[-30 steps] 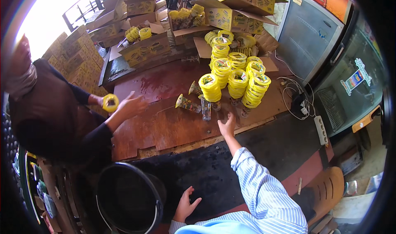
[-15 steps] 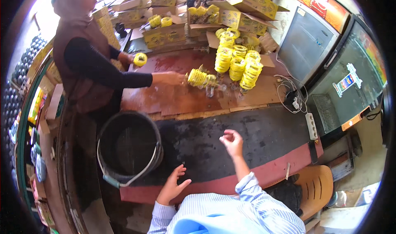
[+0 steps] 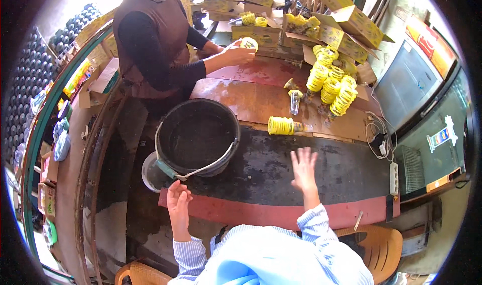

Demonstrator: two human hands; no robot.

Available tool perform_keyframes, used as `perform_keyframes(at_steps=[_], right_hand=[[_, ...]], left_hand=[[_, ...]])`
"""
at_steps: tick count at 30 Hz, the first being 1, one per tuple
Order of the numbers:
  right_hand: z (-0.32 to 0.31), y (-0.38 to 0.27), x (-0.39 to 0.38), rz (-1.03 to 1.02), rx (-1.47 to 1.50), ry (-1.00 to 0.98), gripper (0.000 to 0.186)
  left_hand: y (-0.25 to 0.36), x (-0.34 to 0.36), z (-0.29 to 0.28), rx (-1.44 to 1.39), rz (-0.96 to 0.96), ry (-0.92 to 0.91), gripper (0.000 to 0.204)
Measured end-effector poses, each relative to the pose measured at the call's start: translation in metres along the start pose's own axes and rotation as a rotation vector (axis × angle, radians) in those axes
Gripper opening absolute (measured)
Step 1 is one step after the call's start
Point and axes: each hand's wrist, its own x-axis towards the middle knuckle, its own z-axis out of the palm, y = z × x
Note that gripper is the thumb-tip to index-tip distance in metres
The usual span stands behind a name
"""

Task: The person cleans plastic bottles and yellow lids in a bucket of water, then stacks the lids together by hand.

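My right hand (image 3: 304,172) is open over the black mat (image 3: 266,177), fingers spread and nothing in them. A stack of yellow-rimmed clear plastic cups (image 3: 282,126) lies on its side just beyond it, at the mat's far edge. My left hand (image 3: 179,204) is raised with its fingers loosely bent and apart, empty as far as I can see. It is nearest to the black bucket (image 3: 198,170), just below the green grip (image 3: 166,169) of its handle; I cannot tell whether they touch. A single clear cup (image 3: 294,104) with a yellow rim lies farther off.
Across the table a co-worker's hands (image 3: 236,54) hold a yellow-rimmed cup (image 3: 249,44). Several stacks of yellow-rimmed cups (image 3: 331,84) stand at the far right, before yellow cartons (image 3: 346,26). A white power strip (image 3: 394,178) lies at the right edge. A pale tub (image 3: 150,173) sits beside the bucket.
The view has turned left. The co-worker's reaching hand has left the cup stack, which now lies nearer the mat. My left hand has moved toward the bucket; my right hand's fingers have spread.
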Motion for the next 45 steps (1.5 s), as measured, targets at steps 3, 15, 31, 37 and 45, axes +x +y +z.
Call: perform_keyframes(at_steps=[3, 15, 31, 37, 45], right_hand=[[0.008, -0.013, -0.025, 0.036, 0.635, -0.094, 0.055], [0.002, -0.004, -0.073, 0.028, 0.462, 0.014, 0.049], [-0.003, -0.087, -0.015, 0.078, 0.884, -0.218, 0.041], [0.022, -0.152, -0.003, 0.344, 1.207, -0.086, 0.049], [0.049, -0.153, 0.05, 0.6, 1.103, 0.157, 0.049]], left_hand=[[-0.002, -0.012, -0.02, 0.181, 0.045, 0.061, 0.035], [-0.025, 0.003, 0.022, 0.431, 0.142, 0.016, 0.039], [-0.011, -0.046, -0.008, 0.489, 0.032, 0.16, 0.036], [0.028, -0.022, -0.065, 0.52, 0.0, 0.074, 0.033], [0.063, 0.044, -0.094, 0.474, -0.064, -0.13, 0.043]])
